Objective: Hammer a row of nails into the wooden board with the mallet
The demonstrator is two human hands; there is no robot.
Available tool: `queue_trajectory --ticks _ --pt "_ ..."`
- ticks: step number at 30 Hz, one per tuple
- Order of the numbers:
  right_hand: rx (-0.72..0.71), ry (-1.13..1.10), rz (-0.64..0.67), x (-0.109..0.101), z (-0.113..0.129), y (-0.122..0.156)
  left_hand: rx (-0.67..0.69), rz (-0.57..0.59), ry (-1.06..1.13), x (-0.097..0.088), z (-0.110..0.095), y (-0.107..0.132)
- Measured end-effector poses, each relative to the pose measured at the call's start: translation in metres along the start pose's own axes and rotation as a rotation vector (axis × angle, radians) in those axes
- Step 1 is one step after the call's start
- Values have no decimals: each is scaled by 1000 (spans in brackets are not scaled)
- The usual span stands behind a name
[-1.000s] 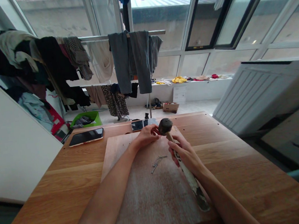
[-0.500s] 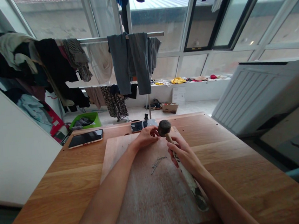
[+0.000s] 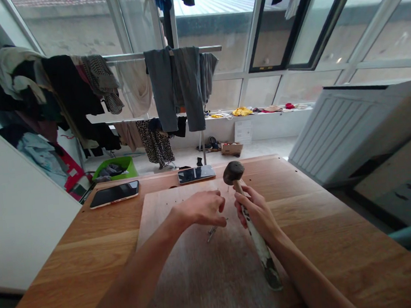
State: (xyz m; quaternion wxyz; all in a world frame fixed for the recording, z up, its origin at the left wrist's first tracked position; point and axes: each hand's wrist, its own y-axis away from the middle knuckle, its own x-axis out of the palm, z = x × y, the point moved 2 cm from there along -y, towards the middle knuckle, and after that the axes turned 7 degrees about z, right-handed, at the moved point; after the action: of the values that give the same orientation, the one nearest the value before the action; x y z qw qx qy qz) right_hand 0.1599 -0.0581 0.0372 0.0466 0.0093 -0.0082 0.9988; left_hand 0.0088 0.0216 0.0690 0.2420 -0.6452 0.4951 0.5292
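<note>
just beyond the board point(image 3: 204, 289), a phone point(image 3: 196, 174)

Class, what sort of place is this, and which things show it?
Probably a home's enclosed balcony used for laundry: clothes hang over a rail before large windows, and a green tub holds more cloth.

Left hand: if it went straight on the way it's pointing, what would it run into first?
Probably the right hand, gripping the mallet just beyond the left hand's fingers. Depth is unclear, so it might pass above or below.
</note>
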Motion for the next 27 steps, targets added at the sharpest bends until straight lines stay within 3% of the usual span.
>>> queue_trajectory --ticks 6,17,21,27 --pt "19 12 2 1 -2 0 -35 34 -57 12 -11 1" --pt "29 24 -5 1 -2 3 51 0 299 6 16 4" --pt "26 29 -2 1 -2 2 108 36 400 9 22 3" --pt "21 21 2 1 0 1 203 8 388 11 20 0"
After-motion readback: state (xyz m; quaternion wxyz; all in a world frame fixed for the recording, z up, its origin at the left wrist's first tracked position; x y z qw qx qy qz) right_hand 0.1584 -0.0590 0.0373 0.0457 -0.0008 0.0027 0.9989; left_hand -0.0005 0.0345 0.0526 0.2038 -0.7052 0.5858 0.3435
